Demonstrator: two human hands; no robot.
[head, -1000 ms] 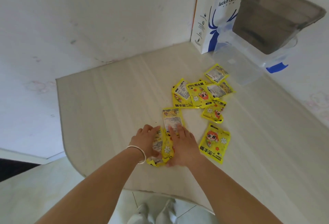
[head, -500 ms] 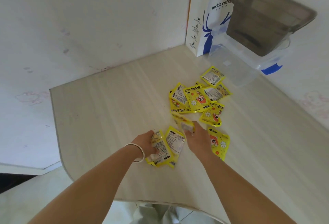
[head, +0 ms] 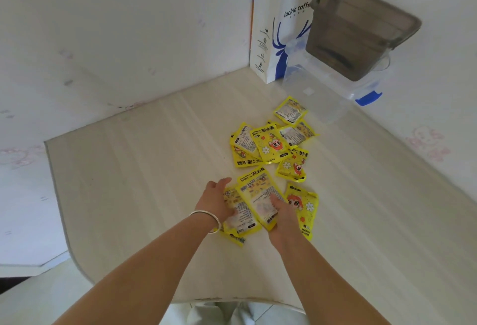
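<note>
Several yellow hand-warmer packets lie on the pale wooden table (head: 134,182). My left hand (head: 215,202), with a silver bangle on the wrist, holds a small stack of packets (head: 240,220) by its left edge, low over the table. My right hand (head: 282,215) pinches one more packet (head: 256,191), thumb on top, and this packet lies face down across the stack. A single packet (head: 305,207) lies flat just right of my right hand. Beyond the hands, a loose heap of packets (head: 269,143) overlaps near the table's middle.
A white paper coffee bag (head: 276,30) stands in the far corner against the wall. Beside it a clear plastic box with a blue latch (head: 335,100) carries a dark grey box (head: 358,30) on top. The table's curved front edge is near my body.
My right hand picked up a packet from in front of the stack and brought it back onto the stack in my left hand. The camera view shifted slightly.
</note>
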